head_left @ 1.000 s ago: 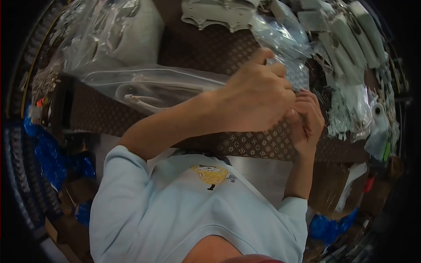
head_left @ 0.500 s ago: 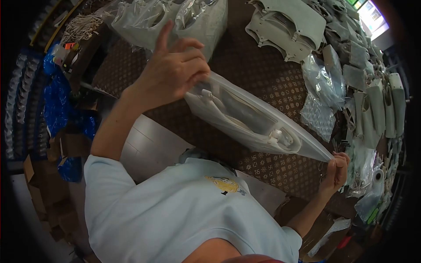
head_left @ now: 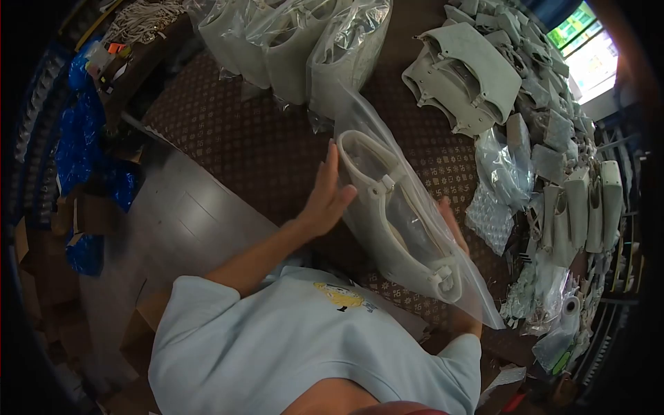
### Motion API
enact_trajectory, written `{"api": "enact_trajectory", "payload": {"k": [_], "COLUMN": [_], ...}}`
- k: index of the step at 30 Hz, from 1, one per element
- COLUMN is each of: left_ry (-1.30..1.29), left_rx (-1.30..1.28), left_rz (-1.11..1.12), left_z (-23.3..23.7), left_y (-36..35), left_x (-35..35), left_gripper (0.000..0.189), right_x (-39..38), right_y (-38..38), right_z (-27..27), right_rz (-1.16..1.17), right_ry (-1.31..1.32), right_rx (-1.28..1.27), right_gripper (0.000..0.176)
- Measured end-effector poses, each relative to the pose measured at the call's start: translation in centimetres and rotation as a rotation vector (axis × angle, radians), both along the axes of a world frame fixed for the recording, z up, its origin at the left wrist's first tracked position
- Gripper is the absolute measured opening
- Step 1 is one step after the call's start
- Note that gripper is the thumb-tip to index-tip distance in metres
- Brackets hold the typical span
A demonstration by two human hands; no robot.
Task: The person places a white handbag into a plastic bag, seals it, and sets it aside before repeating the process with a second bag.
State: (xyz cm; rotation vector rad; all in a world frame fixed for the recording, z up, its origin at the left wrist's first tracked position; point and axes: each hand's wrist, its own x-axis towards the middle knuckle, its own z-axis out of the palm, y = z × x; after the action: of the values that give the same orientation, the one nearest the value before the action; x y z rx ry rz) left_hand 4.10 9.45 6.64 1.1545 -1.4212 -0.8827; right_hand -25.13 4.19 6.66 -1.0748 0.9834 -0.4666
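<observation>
A pale grey-white handbag [head_left: 389, 228] stands on the patterned cloth in front of me, its opening facing up. Clear plastic bag film [head_left: 370, 114] surrounds it, with loose ends sticking out past both its far and near ends. On its left side, my left hand [head_left: 326, 197] is open, thumb and fingers apart, the fingertips at the plastic. My right hand [head_left: 453, 225] lies along the opposite side with fingers stretched out; the plastic and handbag partly hide it.
Several plastic-wrapped handbags [head_left: 294, 62] stand at the back. An unwrapped handbag [head_left: 467, 76] lies at the back right. Along the right edge are clear plastic packets [head_left: 498, 187] and a heap of pale bag pieces [head_left: 553, 128]. Blue plastic film [head_left: 86, 159] hangs at left.
Both hands have left the ends of the plastic bag and moved to the sides of the handbag. The handbag has turned more upright, its opening now facing me.
</observation>
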Motion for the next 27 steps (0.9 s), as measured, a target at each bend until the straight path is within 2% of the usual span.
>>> {"api": "enact_trajectory", "payload": {"k": [1, 2, 4, 6, 7, 8, 10, 11, 13, 14, 16, 17, 19, 23, 27], "left_ry": [0.006, 0.014, 0.026, -0.210, -0.243, -0.240, -0.228, -0.225, -0.226, -0.225, -0.729, -0.735, -0.940, -0.931, -1.000], "left_rx": [-0.017, -0.100, -0.183, -0.264, -0.307, -0.306, -0.429, -0.429, -0.699, -0.703, -0.751, -0.751, -0.524, -0.662, -0.655], "left_rz": [0.010, 0.073, 0.143, 0.148, 0.138, 0.144, 0.095, 0.093, 0.127, 0.133, -0.068, -0.053, -0.494, -0.475, -0.233], "left_z": [0.0, 0.1, 0.8, 3.1, 4.4, 4.7, 5.2, 5.5, 6.8, 8.2, 12.3, 14.2, 16.9, 16.7, 15.7], "left_y": [-1.1, -1.9, -3.0, -3.8, -4.1, -4.5, -5.5, -5.9, -6.9, -7.3, -7.6, -7.8, -7.9, -7.3, -6.2], "left_x": [-1.0, -1.8, -2.5, -2.7, -2.8, -2.6, -2.2, -1.9, -0.7, 0.5, 3.8, 5.2, 7.3, 8.5, 12.1], "left_gripper": [0.086, 0.081, 0.077, 0.071, 0.069, 0.069, 0.071, 0.071, 0.070, 0.070, 0.051, 0.051, 0.021, 0.009, 0.008], "right_x": [3.4, 5.2, 8.3, 11.7, 12.2, 12.8, 13.8, 13.8, 13.5, 13.7, 14.2, 14.3, 14.3, 14.3, 14.1], "right_y": [0.8, 0.4, -1.3, -1.2, -1.7, -1.8, -1.9, -2.0, -2.3, -2.2, -1.8, -1.6, -1.1, -0.7, -0.7], "right_z": [1.5, 2.4, 4.0, 7.6, 8.9, 9.6, 10.6, 11.0, 11.8, 12.3, 13.5, 14.0, 14.7, 15.1, 14.7], "right_rz": [-0.282, -0.270, -0.023, 0.077, 0.224, 0.229, 0.271, 0.269, 0.275, 0.280, 0.204, 0.217, 0.206, 0.213, 0.203], "right_ry": [-0.567, -0.562, -0.267, -0.526, -0.454, -0.450, -0.435, -0.431, 0.114, 0.115, 0.191, 0.187, 0.306, 0.367, 0.333], "right_rx": [0.552, 0.542, 0.330, 0.034, -0.175, -0.173, -0.480, -0.481, -0.595, -0.600, -0.821, -0.828, -1.099, -1.225, -1.209], "right_gripper": [0.062, 0.062, 0.067, 0.072, 0.074, 0.074, 0.064, 0.064, 0.039, 0.039, 0.015, 0.015, 0.010, 0.007, 0.004]}}
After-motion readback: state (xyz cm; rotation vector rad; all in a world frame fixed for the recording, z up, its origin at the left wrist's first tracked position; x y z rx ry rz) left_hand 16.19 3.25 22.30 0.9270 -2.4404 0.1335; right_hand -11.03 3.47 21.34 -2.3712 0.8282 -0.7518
